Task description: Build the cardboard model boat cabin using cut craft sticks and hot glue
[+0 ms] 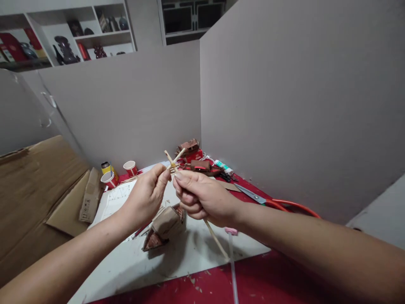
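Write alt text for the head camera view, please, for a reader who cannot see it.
A left hand and a right hand pinch crossed thin wooden sticks above a white sheet on a red table. Below sits a small brown boat-like model, with orange-handled scissors to the right and two paper cups behind, on the left.

Bare arms on show here, folks! Left of the brown model [167, 226], my left forearm [95, 245] runs smooth, slimming towards the wrist. Over to the model's right, my right forearm [294, 232] does likewise, uncovered right out to the edge of view. Now the hands: my left hand [150, 190], ungloved, above the model; my right hand [207, 196], up and right of it, just as bare.
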`<state>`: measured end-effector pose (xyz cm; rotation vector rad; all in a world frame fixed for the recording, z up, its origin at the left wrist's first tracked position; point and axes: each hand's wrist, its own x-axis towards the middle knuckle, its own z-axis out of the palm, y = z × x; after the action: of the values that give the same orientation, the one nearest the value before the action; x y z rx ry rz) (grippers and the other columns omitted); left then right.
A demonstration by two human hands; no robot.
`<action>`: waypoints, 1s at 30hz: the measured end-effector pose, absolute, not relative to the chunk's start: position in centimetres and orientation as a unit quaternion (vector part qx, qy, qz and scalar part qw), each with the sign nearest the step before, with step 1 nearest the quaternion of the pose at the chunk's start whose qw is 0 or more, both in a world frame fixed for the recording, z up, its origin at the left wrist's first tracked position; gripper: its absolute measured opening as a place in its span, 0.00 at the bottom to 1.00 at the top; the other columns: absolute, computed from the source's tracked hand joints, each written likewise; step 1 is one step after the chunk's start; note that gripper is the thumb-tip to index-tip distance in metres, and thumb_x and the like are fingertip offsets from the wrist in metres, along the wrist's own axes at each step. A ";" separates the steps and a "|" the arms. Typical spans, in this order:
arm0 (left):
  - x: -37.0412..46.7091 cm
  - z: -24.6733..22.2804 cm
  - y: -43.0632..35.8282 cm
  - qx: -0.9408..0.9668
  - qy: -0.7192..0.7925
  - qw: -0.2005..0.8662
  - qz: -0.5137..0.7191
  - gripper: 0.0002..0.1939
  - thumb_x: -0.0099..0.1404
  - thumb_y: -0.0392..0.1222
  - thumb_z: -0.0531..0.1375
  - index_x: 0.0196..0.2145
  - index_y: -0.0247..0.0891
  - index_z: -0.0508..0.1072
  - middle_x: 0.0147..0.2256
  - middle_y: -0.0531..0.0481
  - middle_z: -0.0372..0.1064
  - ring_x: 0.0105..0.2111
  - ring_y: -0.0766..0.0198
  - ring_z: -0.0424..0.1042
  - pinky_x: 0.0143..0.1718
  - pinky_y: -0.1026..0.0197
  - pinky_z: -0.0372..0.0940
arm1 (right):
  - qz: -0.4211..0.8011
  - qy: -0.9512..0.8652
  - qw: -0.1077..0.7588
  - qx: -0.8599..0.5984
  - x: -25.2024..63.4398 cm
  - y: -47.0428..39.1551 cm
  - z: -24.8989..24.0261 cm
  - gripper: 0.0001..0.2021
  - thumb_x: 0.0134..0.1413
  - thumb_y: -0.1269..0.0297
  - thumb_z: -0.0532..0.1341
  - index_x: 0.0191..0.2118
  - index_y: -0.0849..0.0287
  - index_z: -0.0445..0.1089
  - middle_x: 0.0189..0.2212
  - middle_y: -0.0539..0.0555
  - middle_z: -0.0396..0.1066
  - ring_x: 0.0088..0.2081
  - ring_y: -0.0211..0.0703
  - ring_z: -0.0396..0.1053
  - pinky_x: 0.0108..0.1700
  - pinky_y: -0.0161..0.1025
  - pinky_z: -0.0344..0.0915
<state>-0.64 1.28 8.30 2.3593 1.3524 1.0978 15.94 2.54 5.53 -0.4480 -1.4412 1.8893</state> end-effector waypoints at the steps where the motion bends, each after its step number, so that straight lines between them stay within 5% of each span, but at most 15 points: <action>1: -0.7 8.2 0.9 0.805 0.448 0.085 0.379 0.16 0.72 0.45 0.47 0.26 0.41 0.56 0.24 0.57 0.54 0.25 0.68 0.55 0.27 0.64 0.54 | 0.732 -0.562 0.343 -0.175 16.2 2.3 5.7 0.18 0.64 0.49 0.53 0.28 0.54 0.55 0.14 0.37 0.47 0.14 0.28 0.35 0.14 0.26 0.37; 5: -2.4 7.1 -0.9 0.842 0.449 -0.042 0.297 0.14 0.72 0.39 0.48 0.26 0.41 0.55 0.21 0.60 0.48 0.20 0.69 0.49 0.23 0.64 0.47 | 0.632 -0.685 0.292 -0.216 18.0 1.4 5.6 0.21 0.63 0.46 0.53 0.25 0.55 0.52 0.16 0.40 0.49 0.16 0.30 0.41 0.16 0.29 0.43; 9: -6.5 6.1 -3.2 0.859 0.456 -0.118 0.201 0.10 0.69 0.36 0.51 0.28 0.40 0.61 0.20 0.60 0.50 0.19 0.70 0.47 0.22 0.64 0.44 | 0.345 -0.870 0.256 -0.243 21.1 1.3 4.5 0.20 0.66 0.50 0.49 0.25 0.56 0.56 0.21 0.45 0.53 0.24 0.35 0.53 0.28 0.35 0.54; 14: -11.6 7.3 -6.3 0.649 0.677 -0.132 0.322 0.08 0.68 0.39 0.52 0.30 0.40 0.63 0.20 0.59 0.54 0.21 0.69 0.54 0.25 0.66 0.51 | 0.148 -0.870 0.310 -0.353 25.2 3.5 3.1 0.20 0.66 0.49 0.45 0.25 0.54 0.53 0.20 0.45 0.53 0.23 0.37 0.54 0.29 0.37 0.53; 17: -11.2 7.5 -7.4 0.662 0.662 0.051 0.348 0.11 0.69 0.47 0.53 0.32 0.39 0.65 0.23 0.57 0.56 0.23 0.68 0.56 0.25 0.67 0.53 | 0.129 -0.858 0.329 -0.373 24.3 6.2 3.1 0.19 0.67 0.52 0.45 0.26 0.54 0.54 0.21 0.47 0.57 0.25 0.38 0.58 0.30 0.38 0.55; 22: -7.7 6.2 -8.0 0.533 0.566 0.513 0.364 0.15 0.70 0.56 0.52 0.38 0.41 0.65 0.19 0.63 0.44 0.18 0.72 0.38 0.16 0.71 0.39 | 0.107 -0.866 0.303 -0.383 17.4 12.1 3.8 0.15 0.69 0.58 0.52 0.33 0.60 0.68 0.28 0.51 0.69 0.31 0.40 0.68 0.37 0.41 0.66; 26: -7.1 5.3 -8.3 0.446 0.520 0.626 0.373 0.10 0.71 0.49 0.53 0.36 0.40 0.65 0.17 0.62 0.49 0.16 0.74 0.35 0.14 0.72 0.39 | 0.089 -0.872 0.316 -0.362 13.8 13.7 3.3 0.15 0.65 0.59 0.58 0.53 0.60 0.68 0.52 0.60 0.69 0.51 0.51 0.69 0.53 0.54 0.66; 30: -6.6 4.2 -7.3 0.425 0.506 0.659 0.360 0.12 0.72 0.47 0.51 0.33 0.38 0.67 0.17 0.59 0.56 0.14 0.75 0.38 0.12 0.73 0.39 | 0.116 -0.901 0.334 -0.251 13.7 9.1 2.4 0.20 0.69 0.59 0.49 0.61 0.60 0.62 0.57 0.63 0.67 0.57 0.50 0.65 0.56 0.49 0.64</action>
<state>-6.63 -7.34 4.22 0.9629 1.1450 0.8141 13.75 9.06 2.43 -0.6553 -2.3532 0.3028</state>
